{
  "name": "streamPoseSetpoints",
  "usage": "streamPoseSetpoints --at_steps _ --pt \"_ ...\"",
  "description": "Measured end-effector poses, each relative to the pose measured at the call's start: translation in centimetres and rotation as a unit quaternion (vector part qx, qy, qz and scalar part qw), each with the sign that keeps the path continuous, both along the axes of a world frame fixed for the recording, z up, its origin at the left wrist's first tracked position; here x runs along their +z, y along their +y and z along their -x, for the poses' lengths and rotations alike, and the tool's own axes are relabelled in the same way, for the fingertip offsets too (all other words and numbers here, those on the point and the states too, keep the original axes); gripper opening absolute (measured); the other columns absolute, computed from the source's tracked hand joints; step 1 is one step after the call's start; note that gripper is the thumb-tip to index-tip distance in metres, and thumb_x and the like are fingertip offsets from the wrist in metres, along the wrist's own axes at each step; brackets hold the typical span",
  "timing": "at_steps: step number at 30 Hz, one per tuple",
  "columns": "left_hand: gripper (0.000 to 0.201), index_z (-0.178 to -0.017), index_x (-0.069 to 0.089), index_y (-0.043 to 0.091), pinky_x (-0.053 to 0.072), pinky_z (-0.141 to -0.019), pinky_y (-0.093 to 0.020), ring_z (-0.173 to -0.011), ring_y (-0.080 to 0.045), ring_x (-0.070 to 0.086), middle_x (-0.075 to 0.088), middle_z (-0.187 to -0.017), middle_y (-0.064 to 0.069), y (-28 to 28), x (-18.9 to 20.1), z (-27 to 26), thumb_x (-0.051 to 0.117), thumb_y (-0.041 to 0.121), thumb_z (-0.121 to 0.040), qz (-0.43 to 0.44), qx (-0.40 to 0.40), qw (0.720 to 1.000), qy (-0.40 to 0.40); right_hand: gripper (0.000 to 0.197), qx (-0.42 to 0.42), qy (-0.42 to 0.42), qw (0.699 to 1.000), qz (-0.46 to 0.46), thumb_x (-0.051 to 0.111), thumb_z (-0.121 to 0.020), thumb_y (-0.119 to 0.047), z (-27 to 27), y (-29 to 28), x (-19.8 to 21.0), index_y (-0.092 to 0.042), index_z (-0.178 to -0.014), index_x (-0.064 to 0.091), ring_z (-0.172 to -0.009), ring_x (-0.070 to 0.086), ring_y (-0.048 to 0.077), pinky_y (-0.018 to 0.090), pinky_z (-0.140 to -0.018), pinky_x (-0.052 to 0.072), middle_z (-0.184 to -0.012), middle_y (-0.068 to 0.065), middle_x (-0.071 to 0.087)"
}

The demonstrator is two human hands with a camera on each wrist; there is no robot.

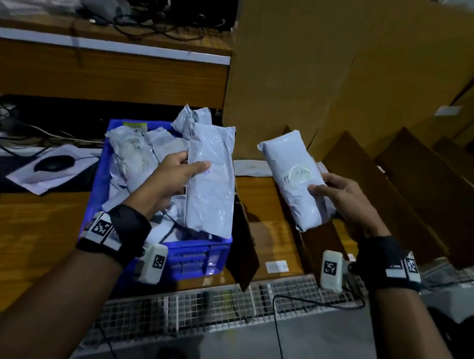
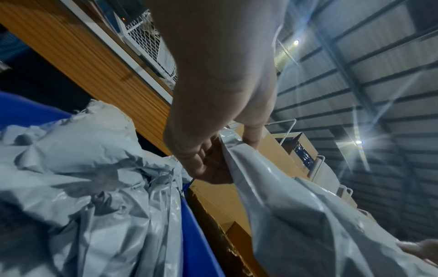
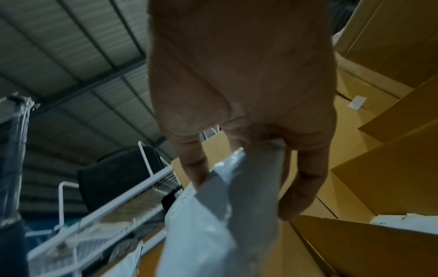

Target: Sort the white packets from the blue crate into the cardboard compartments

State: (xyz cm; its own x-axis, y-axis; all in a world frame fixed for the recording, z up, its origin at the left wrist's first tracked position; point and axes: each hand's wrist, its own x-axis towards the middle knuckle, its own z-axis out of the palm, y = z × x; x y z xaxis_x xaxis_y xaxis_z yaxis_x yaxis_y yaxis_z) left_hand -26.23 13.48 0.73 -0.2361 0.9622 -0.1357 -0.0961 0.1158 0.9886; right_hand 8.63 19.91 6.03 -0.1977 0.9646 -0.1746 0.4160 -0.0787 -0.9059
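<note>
Mid-sort: left hand [image 1: 175, 176] grips a flat packet [image 1: 212, 179] over the blue crate's [image 1: 190, 255] right side, right hand [image 1: 344, 198] grips a labelled packet [image 1: 295, 180] above the cardboard compartments [image 1: 402, 181]; next, probably drop each into its matching slot.

- Head view looks forward and down from above onto a blue crate [image 1: 120, 242] and cardboard dividers [image 1: 407, 194].
- Each wrist view sits close behind its hand, tilted upward toward the ceiling.
- All three share the dividers.
</note>
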Motion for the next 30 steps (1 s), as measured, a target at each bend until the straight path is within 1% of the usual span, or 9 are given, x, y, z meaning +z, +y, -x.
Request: streamPoseSetpoints --at_steps 4,8,11,13,18,22,25,28,30 --pt "0.03 -0.13 0.069 0.008 0.053 -0.055 -0.018 -0.077 -0.005 0.076 0.077 -0.11 -0.004 0.5 -0.6 -1.3 0.07 0.021 -0.103 0.009 0.038 0.999 0.002 0.028 0.0 -0.037 0.999 -0.004 0.073 -0.099 -0.022 0.4 1.8 -0.6 -0.019 -0.126 0.069 -0.107 0.073 0.021 0.049 -0.089 0.063 -0.114 -0.001 0.076" --pt "0.03 -0.127 0.071 0.01 0.06 -0.069 -0.027 -0.097 -0.02 0.079 0.08 -0.113 -0.004 2.4 -1.0 -0.8 0.073 0.023 -0.1 0.025 0.061 0.998 0.019 0.03 0.026 -0.078 0.997 0.002 0.067 -0.103 -0.019 2.4 6.8 -1.9 -0.013 -0.132 0.063 -0.098 0.068 0.015 0.037 -0.072 0.059 -0.118 0.002 0.07" --pt "0.03 -0.126 0.071 0.011 0.063 -0.085 -0.038 -0.102 -0.026 0.078 0.08 -0.115 -0.006 4.7 -0.9 -0.3 0.075 0.024 -0.099 0.024 0.072 0.996 0.037 0.02 0.061 -0.147 0.987 -0.009 0.065 -0.101 -0.019 4.9 12.2 -3.6 -0.019 -0.121 0.065 -0.106 0.066 0.024 0.044 -0.086 0.058 -0.119 0.006 0.07" --pt "0.03 -0.124 0.072 0.014 0.062 -0.092 -0.043 -0.102 -0.024 0.078 0.08 -0.115 -0.003 7.0 -0.8 -0.3 0.077 0.026 -0.097 0.026 0.077 0.995 0.056 0.021 0.089 -0.194 0.977 -0.003 0.064 -0.095 -0.017 6.5 15.9 -5.2 -0.02 -0.116 0.067 -0.108 0.065 0.028 0.039 -0.083 0.055 -0.119 0.01 0.071" --pt "0.04 -0.123 0.073 0.021 0.061 -0.096 -0.049 -0.101 -0.019 0.079 0.081 -0.112 0.005 13.2 -1.2 0.0 0.081 0.04 -0.089 0.045 0.077 0.988 0.124 0.043 0.176 -0.291 0.94 0.023 0.058 -0.099 -0.016 10.2 23.8 -10.0 -0.009 -0.141 0.058 -0.125 0.058 0.039 0.042 -0.095 0.051 -0.14 0.018 0.061" --pt "0.033 -0.122 0.074 0.02 0.061 -0.097 -0.048 -0.099 -0.016 0.079 0.081 -0.109 0.007 16.7 -2.9 0.5 0.08 0.034 -0.093 0.072 0.093 0.982 0.146 0.048 0.252 -0.362 0.897 0.027 0.063 -0.1 -0.021 12.0 28.1 -13.9 -0.006 -0.145 0.055 -0.132 0.055 0.039 0.038 -0.102 0.05 -0.149 0.02 0.055" --pt "0.026 -0.118 0.076 0.02 0.062 -0.091 -0.038 -0.094 -0.013 0.079 0.081 -0.104 0.007 17.9 -4.1 0.9 0.08 0.029 -0.094 0.101 0.1 0.978 0.155 0.054 0.293 -0.406 0.865 0.033 0.063 -0.099 -0.024 12.2 29.7 -16.8 -0.01 -0.149 0.051 -0.134 0.054 0.039 0.043 -0.108 0.049 -0.149 0.014 0.053" --pt "0.02 -0.114 0.076 0.018 0.059 -0.078 -0.025 -0.09 -0.008 0.078 0.08 -0.102 0.008 18.2 -4.6 0.9 0.078 0.027 -0.096 0.107 0.094 0.972 0.184 0.06 0.31 -0.475 0.823 0.02 0.061 -0.097 -0.034 12.3 30.4 -19.1 -0.028 -0.154 0.045 -0.145 0.041 0.04 0.061 -0.122 0.026 -0.157 0.009 0.047" --pt "0.028 -0.12 0.076 0.013 0.062 -0.084 -0.032 -0.095 -0.015 0.078 0.081 -0.105 0.004 18.2 -5.0 0.9 0.078 0.027 -0.096 0.111 0.096 0.973 0.175 0.064 0.263 -0.475 0.84 -0.013 0.063 -0.094 -0.034 12.2 30.0 -20.6 -0.036 -0.154 0.042 -0.148 0.031 0.041 0.065 -0.121 0.018 -0.157 0.009 0.042"
